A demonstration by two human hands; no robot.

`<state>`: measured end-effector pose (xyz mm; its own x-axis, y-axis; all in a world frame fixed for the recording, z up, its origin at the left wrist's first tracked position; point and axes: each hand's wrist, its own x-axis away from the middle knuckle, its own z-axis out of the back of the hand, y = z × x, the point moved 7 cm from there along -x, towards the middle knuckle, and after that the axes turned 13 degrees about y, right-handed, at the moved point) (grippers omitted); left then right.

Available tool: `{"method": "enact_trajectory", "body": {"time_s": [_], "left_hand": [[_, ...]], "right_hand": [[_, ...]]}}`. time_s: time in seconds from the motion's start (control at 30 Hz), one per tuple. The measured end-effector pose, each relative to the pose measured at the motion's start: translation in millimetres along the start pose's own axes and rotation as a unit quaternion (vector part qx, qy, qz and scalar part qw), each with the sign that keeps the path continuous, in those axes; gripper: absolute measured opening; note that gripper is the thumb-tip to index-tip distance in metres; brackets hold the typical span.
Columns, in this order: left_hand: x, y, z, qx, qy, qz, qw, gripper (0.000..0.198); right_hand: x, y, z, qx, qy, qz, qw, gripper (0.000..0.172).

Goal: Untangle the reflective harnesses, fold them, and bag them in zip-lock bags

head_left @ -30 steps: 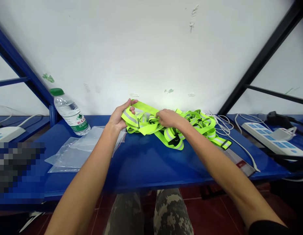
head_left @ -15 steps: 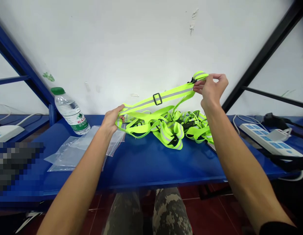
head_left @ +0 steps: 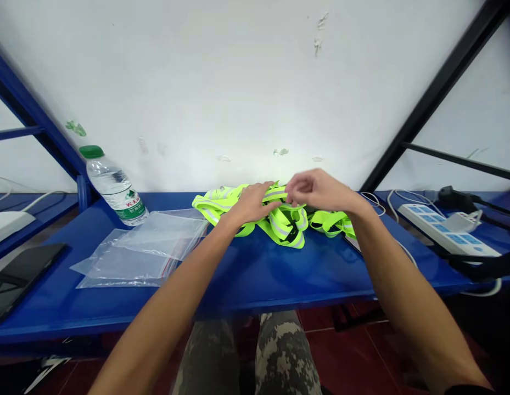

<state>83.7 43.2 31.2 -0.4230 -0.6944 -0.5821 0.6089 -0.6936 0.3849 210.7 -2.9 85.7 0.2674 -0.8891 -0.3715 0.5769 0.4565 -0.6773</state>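
A white plaster wall with scuffed patches fills the upper half of the view, framed by the slanting blue and black legs of a metal rack. Below it runs a long blue shelf (head_left: 255, 274), and beneath that are a dark red tile floor (head_left: 345, 356) and the person's knees in camouflage trousers (head_left: 283, 356).

In the middle of the shelf lies a tangled heap of neon yellow-green reflective straps (head_left: 285, 227) with grey bands and black fittings. Both forearms reach in from the bottom, and the hands cover much of the heap, so its shape and buckles are hard to make out.

The left hand (head_left: 252, 203) lies palm down on the heap, its fingers extended and not clenched. The right hand (head_left: 316, 189) is raised at the top of the heap, with its fingers loosely curled. Its fingertips (head_left: 290, 192) are at the strap, but whether they pinch it cannot be told.

Left of the heap lies a clear plastic zip bag (head_left: 143, 252), with a tilted water bottle (head_left: 115, 189) behind it. At the far left is a black flat device (head_left: 22, 280), cut off by the frame. At right sit a white power strip (head_left: 444, 230) and white cables (head_left: 376, 200).
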Motion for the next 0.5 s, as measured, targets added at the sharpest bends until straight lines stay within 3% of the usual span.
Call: {"method": "enact_trajectory", "body": {"time_s": [0.1,0.2,0.27,0.33,0.4,0.43,0.5], "left_hand": [[-16,2,-21.2,-0.063,0.006,0.016,0.998,0.066],[-27,-7,-35.3,-0.107,0.001,0.083,0.991,0.055],[-29,-16,-39.5,-0.080,-0.010,0.124,0.989,0.042],[-29,-29,-33.6,-0.008,0.009,0.162,0.987,0.035],[-30,-44,-16.3,0.097,0.067,0.204,0.972,0.037],[-31,-52,-5.2,0.161,0.103,0.229,0.955,0.039],[-33,-69,17.1,0.304,0.168,0.287,0.893,0.041]], "right_hand": [[28,16,-21,0.117,-0.106,0.019,0.987,0.020],[39,36,-38,0.216,-0.097,0.049,0.970,0.029],[40,49,-44,0.235,-0.089,0.050,0.967,0.019],[37,60,-41,0.227,-0.072,0.047,0.970,0.009],[33,66,-26,0.196,-0.035,0.049,0.979,0.018],[30,69,-16,0.173,-0.012,0.046,0.984,0.023],[22,76,6,0.118,0.047,0.014,0.992,0.031]]}}
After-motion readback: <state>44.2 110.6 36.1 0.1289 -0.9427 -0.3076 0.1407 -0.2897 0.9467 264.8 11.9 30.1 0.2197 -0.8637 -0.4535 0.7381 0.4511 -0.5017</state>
